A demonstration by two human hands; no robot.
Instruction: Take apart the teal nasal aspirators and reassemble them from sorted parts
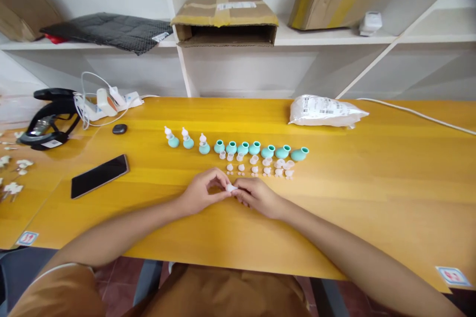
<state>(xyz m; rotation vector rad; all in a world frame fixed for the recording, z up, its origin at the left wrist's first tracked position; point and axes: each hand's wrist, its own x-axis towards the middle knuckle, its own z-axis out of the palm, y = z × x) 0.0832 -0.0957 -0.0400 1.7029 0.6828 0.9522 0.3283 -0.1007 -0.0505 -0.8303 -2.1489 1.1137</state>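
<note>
Between my two hands is a small white plastic nozzle piece (231, 187). The fingertips of my left hand (204, 190) pinch its left end, and my right hand (259, 197) grips the right end. Just beyond them lie rows of small translucent white plastic parts: cup-shaped pieces (254, 159), nozzle-like caps (255, 169) and tiny discs. Behind these stands a row of open turquoise bulbs (243, 147). To their left are 3 turquoise bulbs with white tops fitted (188, 139). Fingers partly hide the held piece.
On the left lie a phone (99, 176), a small black case (119, 129), a power strip (111, 104), a black headband-like device (52, 119) and loose white parts (13, 188). A white parcel (327, 111) rests at the back right. Shelves hold cardboard boxes (225, 12).
</note>
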